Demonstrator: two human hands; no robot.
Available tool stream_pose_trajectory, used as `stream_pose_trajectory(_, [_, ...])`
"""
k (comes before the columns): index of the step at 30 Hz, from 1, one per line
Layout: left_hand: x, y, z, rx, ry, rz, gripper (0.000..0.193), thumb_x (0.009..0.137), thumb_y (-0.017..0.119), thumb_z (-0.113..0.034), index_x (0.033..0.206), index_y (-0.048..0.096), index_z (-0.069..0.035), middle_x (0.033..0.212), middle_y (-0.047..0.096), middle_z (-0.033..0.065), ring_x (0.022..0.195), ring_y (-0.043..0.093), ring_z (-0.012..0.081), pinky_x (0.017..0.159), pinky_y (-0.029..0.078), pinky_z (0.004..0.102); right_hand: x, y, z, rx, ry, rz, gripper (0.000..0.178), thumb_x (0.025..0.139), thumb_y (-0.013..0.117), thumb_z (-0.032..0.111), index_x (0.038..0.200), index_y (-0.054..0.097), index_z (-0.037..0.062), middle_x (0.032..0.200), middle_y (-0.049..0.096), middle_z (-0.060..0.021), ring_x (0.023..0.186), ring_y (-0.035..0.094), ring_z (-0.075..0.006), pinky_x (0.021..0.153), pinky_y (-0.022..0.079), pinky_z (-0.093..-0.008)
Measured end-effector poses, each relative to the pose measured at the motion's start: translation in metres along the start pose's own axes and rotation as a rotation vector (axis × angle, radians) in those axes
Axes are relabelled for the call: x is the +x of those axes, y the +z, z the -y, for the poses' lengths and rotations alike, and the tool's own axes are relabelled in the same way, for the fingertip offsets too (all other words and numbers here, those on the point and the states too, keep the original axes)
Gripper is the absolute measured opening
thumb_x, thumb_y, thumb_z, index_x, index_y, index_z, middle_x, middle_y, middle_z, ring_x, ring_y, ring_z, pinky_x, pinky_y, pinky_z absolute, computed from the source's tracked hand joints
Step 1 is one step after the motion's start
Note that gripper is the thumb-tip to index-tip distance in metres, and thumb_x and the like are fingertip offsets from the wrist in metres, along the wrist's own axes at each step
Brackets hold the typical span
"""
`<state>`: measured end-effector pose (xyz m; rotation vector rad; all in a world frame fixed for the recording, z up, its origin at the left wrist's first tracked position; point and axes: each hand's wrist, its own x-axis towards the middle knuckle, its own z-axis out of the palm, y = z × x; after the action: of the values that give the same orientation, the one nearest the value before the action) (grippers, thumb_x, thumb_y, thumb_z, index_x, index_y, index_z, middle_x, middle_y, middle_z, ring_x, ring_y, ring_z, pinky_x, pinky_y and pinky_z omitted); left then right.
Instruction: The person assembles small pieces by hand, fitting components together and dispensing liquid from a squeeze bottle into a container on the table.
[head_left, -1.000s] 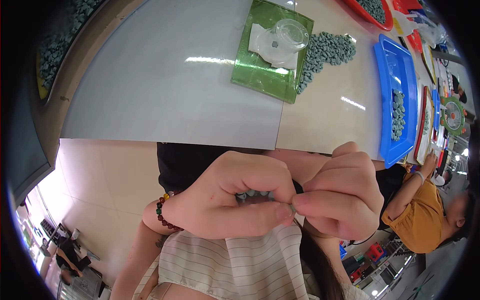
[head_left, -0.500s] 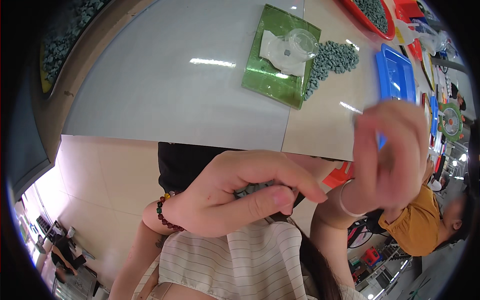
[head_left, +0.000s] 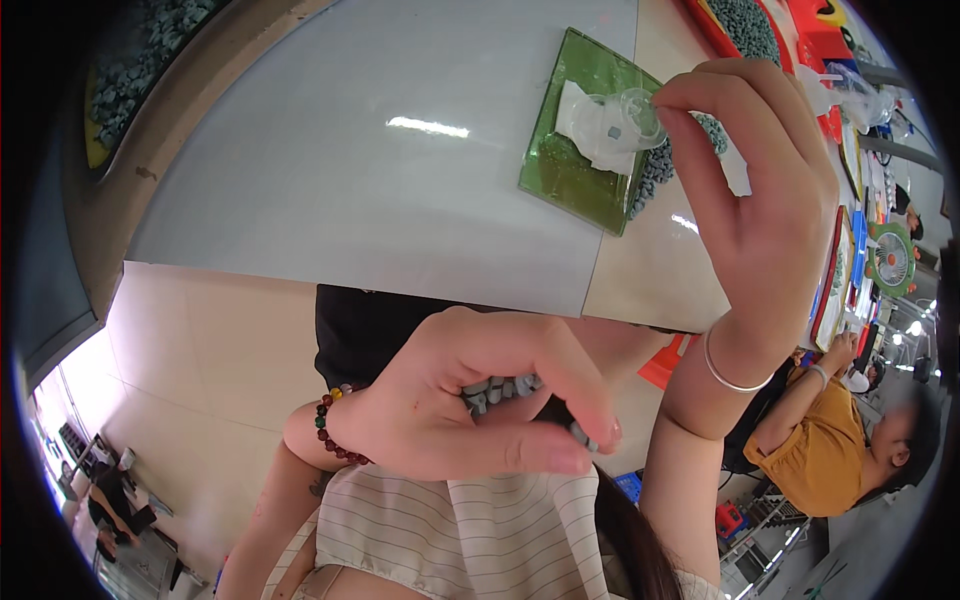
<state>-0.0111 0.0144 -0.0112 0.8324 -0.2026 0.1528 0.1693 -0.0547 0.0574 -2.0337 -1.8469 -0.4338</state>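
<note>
My left hand (head_left: 490, 395), wearing a beaded bracelet, is curled over several small grey-green stone pieces (head_left: 498, 392) in its palm. One more grey-green piece (head_left: 582, 436) shows between its thumb and fingertips. My right hand (head_left: 765, 150) reaches out over the table, thumb and forefinger pinched at the rim of a small clear plastic cup (head_left: 632, 112). Whether the pinch holds the rim or something tiny is hidden. The cup rests with a white cloth-like pad (head_left: 590, 130) on a green glassy plate (head_left: 560, 165). My right hand partly covers a pile of grey-green pieces (head_left: 652, 180) beside the plate.
A red tray (head_left: 745, 30) of similar pieces sits at the far right, near a white plastic bottle (head_left: 818, 90). At the left is a bin of grey-green chunks (head_left: 140, 85). A green fan (head_left: 890, 258) and a seated co-worker in a mustard top (head_left: 815, 440) are to the right.
My right hand has moved from the near right, where it was blurred, forward to the cup. My left hand has turned slightly, showing more pieces in its palm and one at the fingertips.
</note>
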Motion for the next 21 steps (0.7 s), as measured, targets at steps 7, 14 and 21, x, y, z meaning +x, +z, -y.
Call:
stream_pose_trajectory(7, [0.007,0.002,-0.008,0.058,-0.174,-0.106,0.014,0.072,0.065,0.0,0.083,0.057,0.003,0.079,0.063,0.0192,0.064,0.06,0.0185,0.056,0.047,0.0264,-0.009,-0.003,0.002,0.08,0.064,-0.034,0.01,0.066,0.058,-0.006,0.074,0.055,-0.0023,0.074,0.055,-0.0097,0.068,0.053,-0.0197,0.06,0.04,-0.0259])
stream_pose_trajectory(14, [0.0,0.002,0.0,0.05,-0.053,-0.193,0.012,0.079,0.059,0.0,0.091,0.061,-0.001,0.09,0.063,0.0052,0.072,0.054,0.0071,0.064,0.041,0.0198,-0.069,-0.006,0.044,0.959,0.374,-0.246,0.02,0.079,0.055,0.017,0.072,0.042,0.004,0.074,0.044,-0.0096,0.064,0.043,-0.0206,0.056,0.035,-0.0292])
stream_pose_trajectory(21, [0.006,0.014,0.007,0.224,-0.052,-0.27,0.013,0.075,0.063,0.001,0.087,0.061,-0.001,0.085,0.064,0.0065,0.066,0.055,0.0075,0.057,0.042,0.0202,-0.096,0.005,0.073,1.053,0.379,-0.509,0.011,0.072,0.058,-0.002,0.082,0.054,-0.003,0.087,0.055,-0.0181,0.076,0.06,-0.0303,0.066,0.05,-0.0362])
